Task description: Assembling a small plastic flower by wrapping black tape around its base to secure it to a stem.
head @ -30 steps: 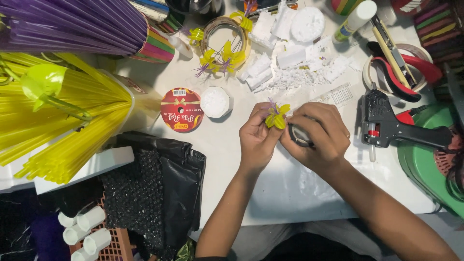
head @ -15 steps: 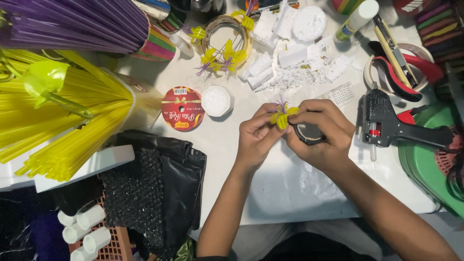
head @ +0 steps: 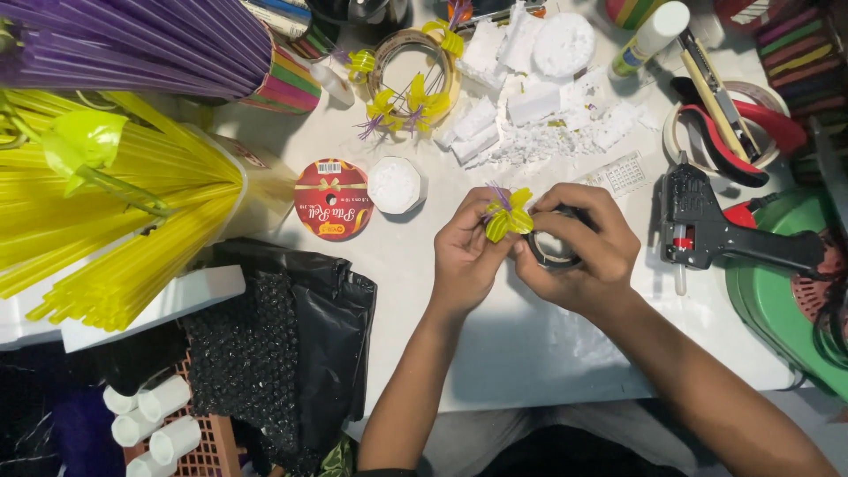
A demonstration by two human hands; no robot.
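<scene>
We pinch the yellow ribbon flower (head: 507, 219) in our left hand (head: 464, 256) above the table's (head: 530, 353) centre; our right hand (head: 583, 252) grips a tape roll (head: 549, 249) at its four o'clock; glue gun (head: 707, 231) at three o'clock.

white table (head: 548, 344) carrying a black glue gun (head: 707, 231), red ribbon spool (head: 332, 199), white foam scraps (head: 539, 106).

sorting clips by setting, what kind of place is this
Likely a home craft table for making artificial flowers: both hands work on a small yellow flower, a black glue gun lies on the white table, and bundles of yellow straws sit alongside.
</scene>
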